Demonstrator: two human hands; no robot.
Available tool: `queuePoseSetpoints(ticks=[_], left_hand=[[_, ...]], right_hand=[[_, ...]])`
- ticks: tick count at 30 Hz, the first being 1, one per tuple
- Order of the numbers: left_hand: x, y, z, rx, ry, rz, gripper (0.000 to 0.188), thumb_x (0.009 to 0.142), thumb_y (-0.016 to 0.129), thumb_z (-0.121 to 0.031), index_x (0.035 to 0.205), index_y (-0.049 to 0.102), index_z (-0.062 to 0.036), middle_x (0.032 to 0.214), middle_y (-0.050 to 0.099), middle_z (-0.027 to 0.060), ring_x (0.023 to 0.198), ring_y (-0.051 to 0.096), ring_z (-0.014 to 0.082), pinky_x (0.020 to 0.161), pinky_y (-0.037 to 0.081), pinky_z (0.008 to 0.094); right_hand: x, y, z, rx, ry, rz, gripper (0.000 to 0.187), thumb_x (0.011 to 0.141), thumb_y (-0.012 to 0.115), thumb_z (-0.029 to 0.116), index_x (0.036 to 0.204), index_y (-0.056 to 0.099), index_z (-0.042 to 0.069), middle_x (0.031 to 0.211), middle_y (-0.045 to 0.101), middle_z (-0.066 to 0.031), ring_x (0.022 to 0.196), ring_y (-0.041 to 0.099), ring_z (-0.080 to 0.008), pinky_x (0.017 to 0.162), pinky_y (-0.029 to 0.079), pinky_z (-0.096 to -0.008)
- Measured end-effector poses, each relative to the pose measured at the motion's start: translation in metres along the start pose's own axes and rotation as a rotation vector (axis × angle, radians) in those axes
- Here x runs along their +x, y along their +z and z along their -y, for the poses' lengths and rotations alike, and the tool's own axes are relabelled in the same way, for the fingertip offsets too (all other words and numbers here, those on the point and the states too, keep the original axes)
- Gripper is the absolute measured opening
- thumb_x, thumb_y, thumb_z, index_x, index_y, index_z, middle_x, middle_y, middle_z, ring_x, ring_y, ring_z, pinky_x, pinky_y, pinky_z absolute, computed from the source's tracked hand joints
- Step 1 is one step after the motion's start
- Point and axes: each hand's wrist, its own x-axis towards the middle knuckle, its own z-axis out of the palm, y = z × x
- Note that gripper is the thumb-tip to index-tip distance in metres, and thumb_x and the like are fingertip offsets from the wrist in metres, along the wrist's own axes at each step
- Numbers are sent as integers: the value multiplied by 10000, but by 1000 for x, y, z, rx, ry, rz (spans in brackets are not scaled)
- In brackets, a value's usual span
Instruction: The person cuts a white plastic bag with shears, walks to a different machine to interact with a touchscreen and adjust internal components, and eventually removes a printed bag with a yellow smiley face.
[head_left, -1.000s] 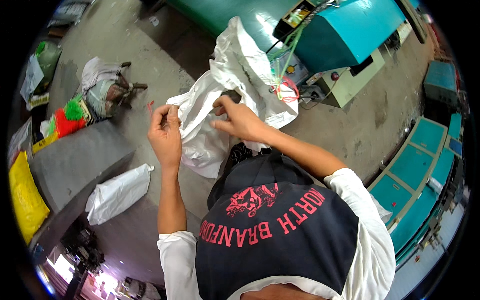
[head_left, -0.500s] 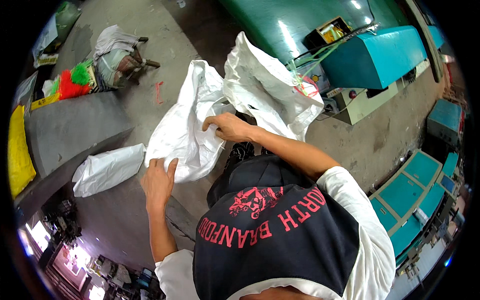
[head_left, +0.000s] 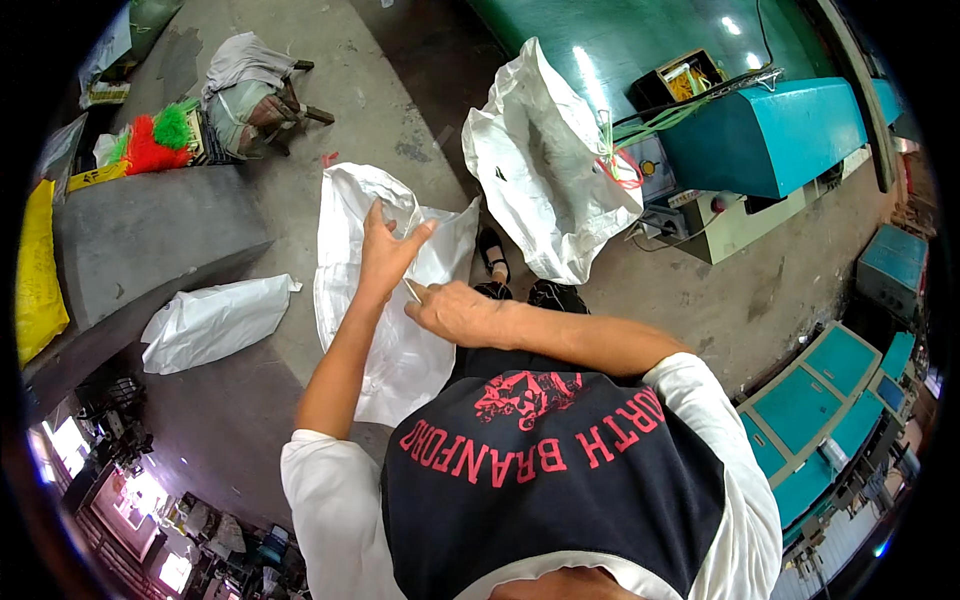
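In front of me hangs a white woven sack [head_left: 405, 360], its mouth partly open and its sides creased. My left hand [head_left: 385, 255] lies against the upper part of this sack, thumb and fingers spread apart. Lower and to the right, my right hand [head_left: 455, 313] has its fingers curled on the sack's right side, pinching the material. A second white sack [head_left: 545, 190] stands wide open at the right, beyond my feet, and neither hand touches it.
A folded white sack [head_left: 215, 325] lies at the left beside a dark grey surface [head_left: 150, 225]. A cloth-covered stool [head_left: 250, 100] stands at far left. To the right are a teal machine cover [head_left: 765, 135], a red-and-green cord bundle [head_left: 620, 165] and teal cabinets [head_left: 800, 390].
My left hand has moved up and right from the sack's lower left edge. My right hand has come lower. The held sack has drawn nearer me, apart from the second sack.
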Motion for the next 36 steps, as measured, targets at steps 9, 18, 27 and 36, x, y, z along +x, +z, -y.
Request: queuePoseSetpoints(ticks=[9,18,27,36], left_hand=[[33,-20,18,-451,-1,-72,455,796,668,-129,1190,510,34,1088,614,141,927,588,170,805,472,303],[69,-28,26,-486,-484,-61,946,686,735,-576,1304,415,66,1340,425,234,1253,409,355,986,361,487],[17,-8,60,-607,-403,56,407,677,491,48,1083,523,55,975,598,116,880,622,250,792,523,345],[-54,42,64,-814,-481,397,541,692,552,3,1229,497,23,1125,589,107,991,593,224,878,470,325]], right_hand=[[-4,-9,-10,17,-8,123,131,728,566,33,827,565,-53,1026,566,-287,716,653,-340,590,537,-405],[16,26,21,-132,-156,253,253,708,611,91,925,644,-34,1216,527,-300,831,661,-286,603,545,-356],[-35,-96,-70,440,195,48,228,871,550,223,1019,581,52,904,638,-170,852,613,-357,743,472,-437],[-102,-265,-167,-626,562,200,142,802,516,131,729,589,34,659,602,-157,667,630,-338,577,487,-409]])
